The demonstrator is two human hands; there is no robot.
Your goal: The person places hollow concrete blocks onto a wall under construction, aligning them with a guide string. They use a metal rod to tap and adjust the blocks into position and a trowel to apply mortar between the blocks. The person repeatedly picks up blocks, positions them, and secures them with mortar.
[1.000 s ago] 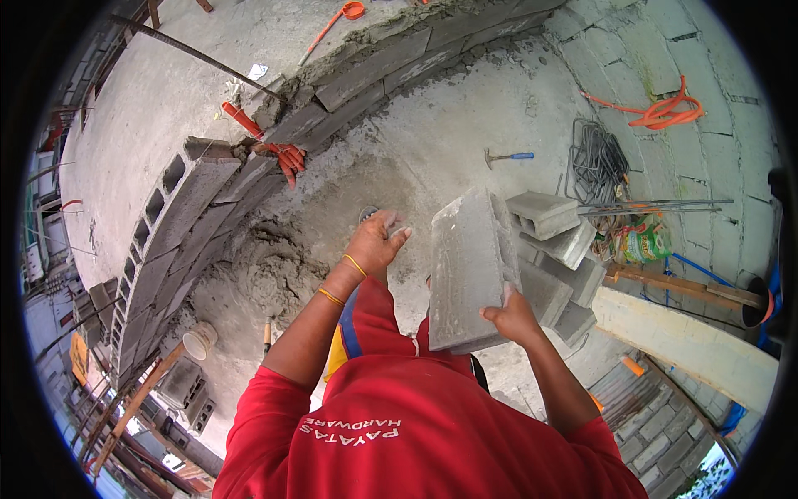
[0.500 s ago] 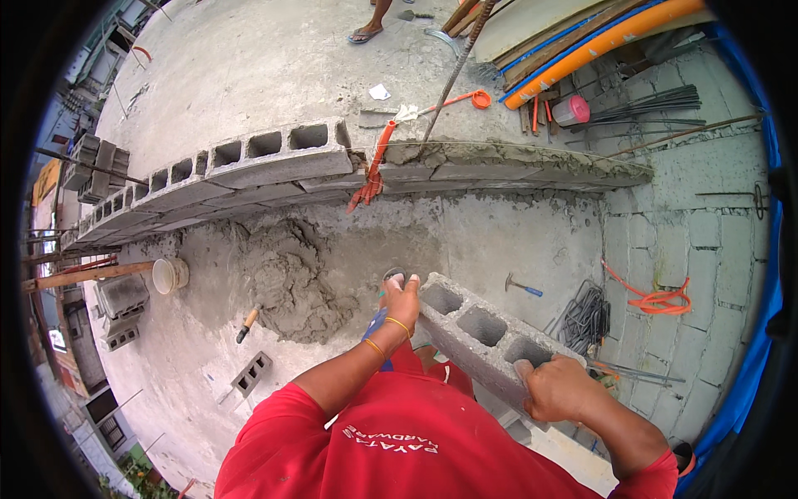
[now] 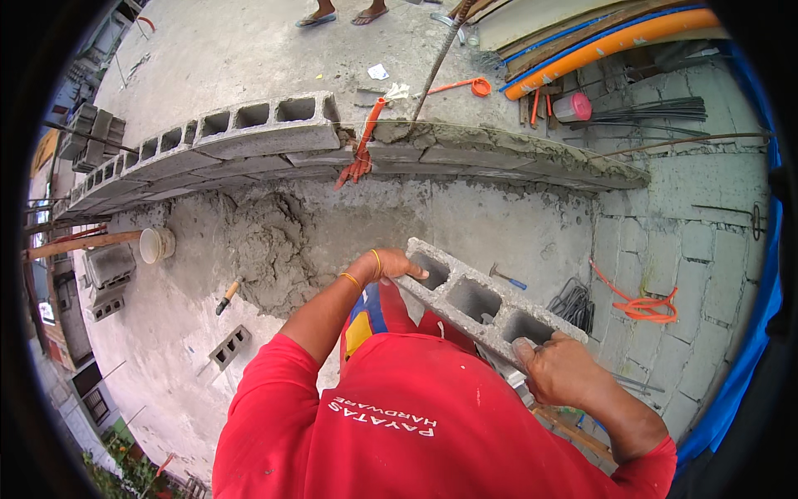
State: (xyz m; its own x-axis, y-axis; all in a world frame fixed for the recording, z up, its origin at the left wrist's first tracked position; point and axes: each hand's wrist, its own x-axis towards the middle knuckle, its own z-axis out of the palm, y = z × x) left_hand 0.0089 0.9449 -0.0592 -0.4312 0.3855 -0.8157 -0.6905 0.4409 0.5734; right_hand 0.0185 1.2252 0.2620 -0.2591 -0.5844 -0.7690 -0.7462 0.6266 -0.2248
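"Two grips: left hand (image 3: 402, 265) and right hand (image 3: 559, 366) are clasping the hollow block (image 3: 501, 317) at four o'clock in view."
"What's threatening?"
"If weight is loosening either grip, one end might be dropping."

Hands (image 3: 559, 370) at both ends of block (image 3: 502, 316), mortar heap (image 3: 270, 258) left, hammer (image 3: 509, 278) beyond block, wall (image 3: 266, 145) farther ahead

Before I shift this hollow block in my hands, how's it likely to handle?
The hollow block is likely stiff and fairly heavy, given its thick concrete walls. Its coarse, grainy face suggests it won't slip easily from the right hand. The webs between its openings might chip if knocked.
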